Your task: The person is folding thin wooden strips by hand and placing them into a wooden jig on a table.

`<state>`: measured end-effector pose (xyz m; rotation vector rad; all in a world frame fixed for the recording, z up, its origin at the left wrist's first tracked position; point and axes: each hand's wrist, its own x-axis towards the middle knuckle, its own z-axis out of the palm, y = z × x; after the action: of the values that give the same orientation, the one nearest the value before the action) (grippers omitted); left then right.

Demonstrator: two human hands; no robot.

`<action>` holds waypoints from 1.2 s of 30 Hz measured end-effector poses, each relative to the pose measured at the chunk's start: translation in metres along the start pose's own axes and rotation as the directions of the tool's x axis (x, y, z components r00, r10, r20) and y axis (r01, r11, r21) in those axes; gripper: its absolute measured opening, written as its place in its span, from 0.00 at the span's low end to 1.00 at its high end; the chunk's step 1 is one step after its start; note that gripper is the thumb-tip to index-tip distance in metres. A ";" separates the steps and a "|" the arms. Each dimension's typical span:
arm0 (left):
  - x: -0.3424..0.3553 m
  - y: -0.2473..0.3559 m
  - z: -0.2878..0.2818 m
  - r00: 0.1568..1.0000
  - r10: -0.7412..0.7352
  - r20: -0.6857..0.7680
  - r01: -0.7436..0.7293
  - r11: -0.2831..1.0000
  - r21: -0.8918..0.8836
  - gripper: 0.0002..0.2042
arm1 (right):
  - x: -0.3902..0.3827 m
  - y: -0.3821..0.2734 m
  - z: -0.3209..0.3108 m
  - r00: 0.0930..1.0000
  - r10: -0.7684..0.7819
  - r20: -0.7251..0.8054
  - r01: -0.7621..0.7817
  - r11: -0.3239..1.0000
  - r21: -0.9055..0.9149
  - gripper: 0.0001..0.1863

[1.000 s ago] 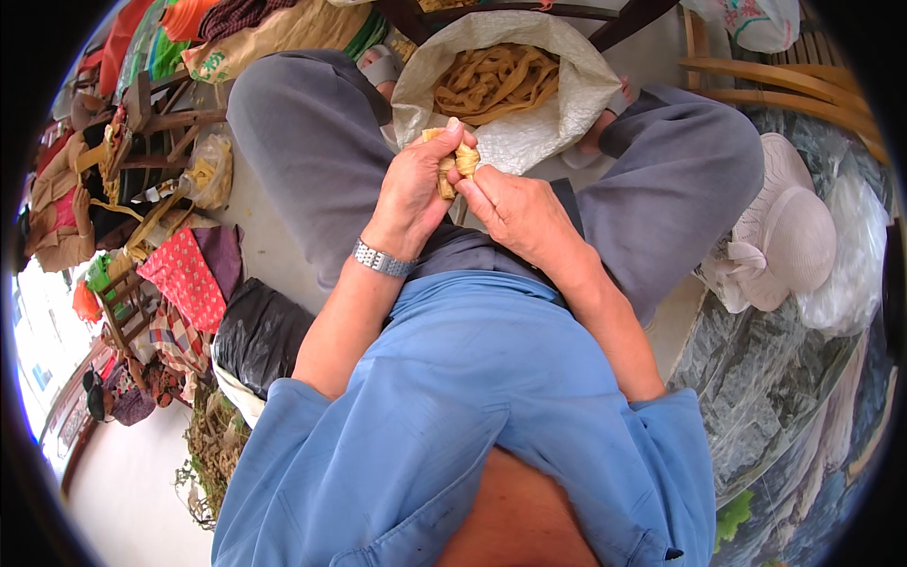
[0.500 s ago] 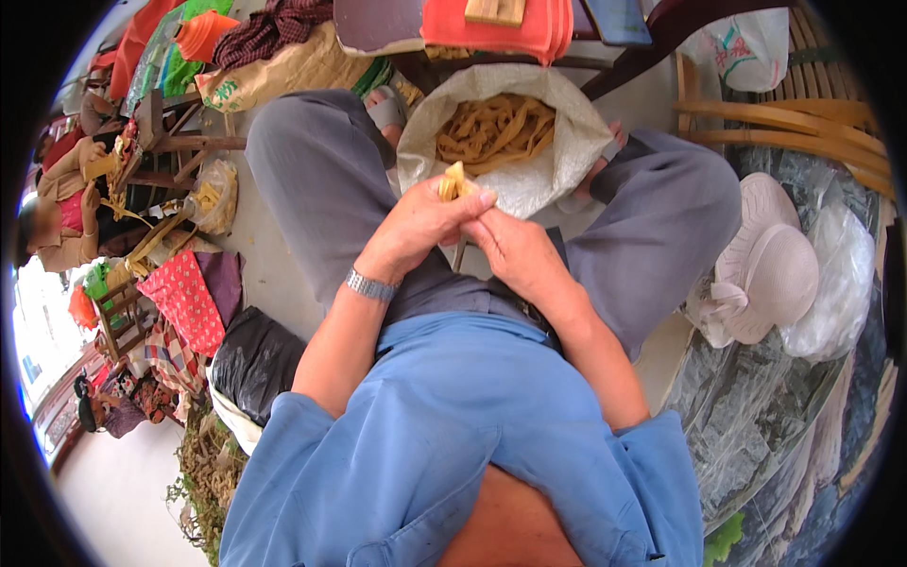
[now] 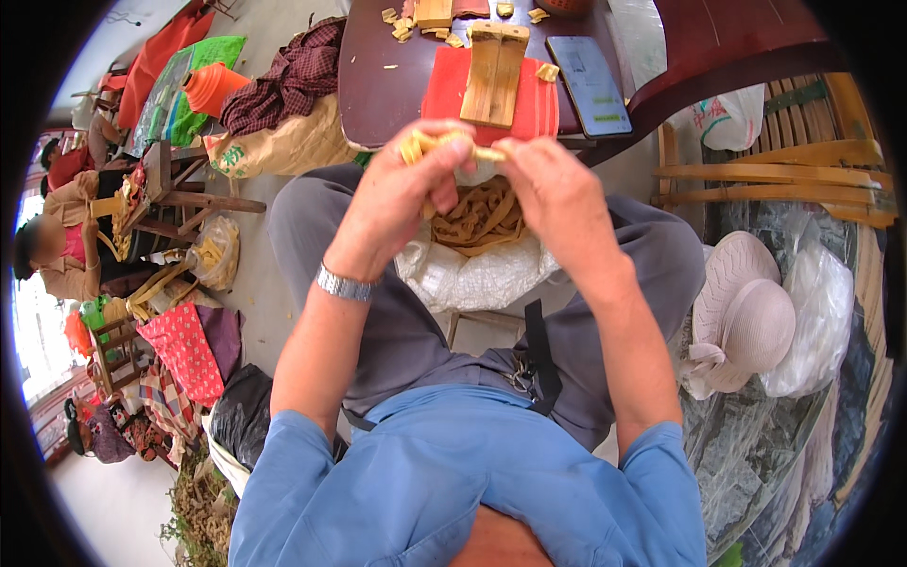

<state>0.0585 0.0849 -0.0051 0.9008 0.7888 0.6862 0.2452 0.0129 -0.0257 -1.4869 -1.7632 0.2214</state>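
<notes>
Above the mouth of a white woven sack (image 3: 482, 282), both hands are raised. My left hand (image 3: 387, 203), with a metal-band watch on its wrist, is closed round a folded yellow strip (image 3: 418, 146). A short length of the strip stretches across to my right hand (image 3: 565, 203), whose fingertips pinch its end. Long flat tan strips (image 3: 477, 222) lie coiled in the sack between my knees. Just beyond the hands, a wooden block (image 3: 493, 85) with an upright end rests on a red cloth (image 3: 446, 90). What the strip is made of, I cannot tell.
The dark red table (image 3: 383, 104) carries small yellow folded pieces (image 3: 402, 28) and a phone (image 3: 588, 90). At right are a bamboo chair (image 3: 756, 175) and a pale sun hat (image 3: 746, 317). Another person (image 3: 71, 231) sits at far left beside a wooden stool (image 3: 203, 194).
Both hands have moved up and away from my body, and apart, with the strip now drawn between them. My view has tilted up, showing more of the table.
</notes>
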 end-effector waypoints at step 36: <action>0.107 0.013 -0.009 0.994 0.111 -0.019 -0.111 0.994 0.003 0.10 | 0.077 0.059 0.004 0.988 -0.150 0.023 0.148 0.925 -0.349 0.08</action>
<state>0.1053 0.1792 -0.0289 0.9466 0.7609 0.7928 0.2881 0.1004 -0.0277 -1.5825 -1.9768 -0.1846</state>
